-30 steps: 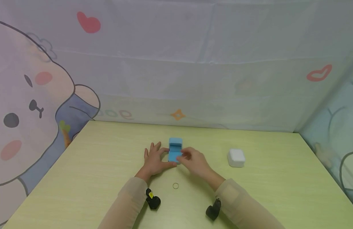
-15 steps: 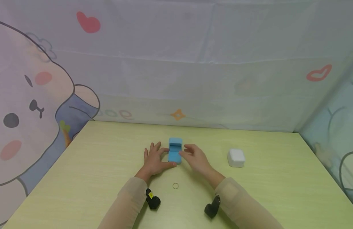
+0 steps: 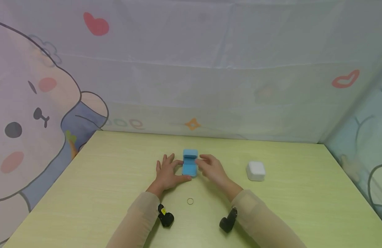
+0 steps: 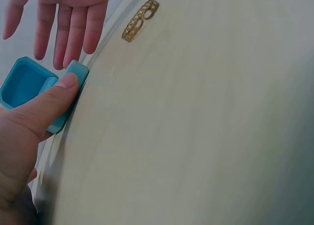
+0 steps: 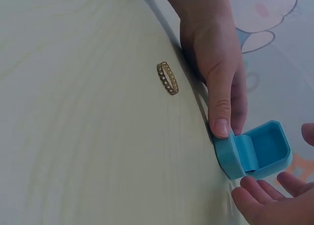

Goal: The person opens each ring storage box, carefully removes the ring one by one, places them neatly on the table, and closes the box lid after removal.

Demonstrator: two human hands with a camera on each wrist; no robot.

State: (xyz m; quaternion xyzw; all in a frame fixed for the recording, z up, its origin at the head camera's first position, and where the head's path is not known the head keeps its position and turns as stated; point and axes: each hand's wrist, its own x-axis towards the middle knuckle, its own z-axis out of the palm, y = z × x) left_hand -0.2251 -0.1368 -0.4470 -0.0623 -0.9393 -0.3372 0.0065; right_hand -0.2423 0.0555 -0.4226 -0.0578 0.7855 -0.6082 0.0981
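A small light-blue ring box [image 3: 189, 170] stands on the table with its lid raised. My left hand [image 3: 167, 176] holds it from the left, thumb on the front of the base and index finger at the side. In the left wrist view the thumb presses on the box's base [image 4: 80, 74]. Beside the box's right side is my right hand [image 3: 214, 171], its fingers loosely extended and holding nothing. The right wrist view shows these fingers [image 5: 267, 193] close to the base. A gold openwork ring [image 5: 162, 78] lies on the table nearer the person, in front of the box.
A white rounded box [image 3: 256, 171] sits to the right on the pale wooden table [image 3: 296, 193]. Behind the table hangs a printed cloth [image 3: 191, 86]. Black wrist cameras [image 3: 166, 219] hang below both sleeves.
My right hand has drawn back from the front of the blue ring box toward its right side, and its fingers have loosened. The left hand, box and ring have stayed put.
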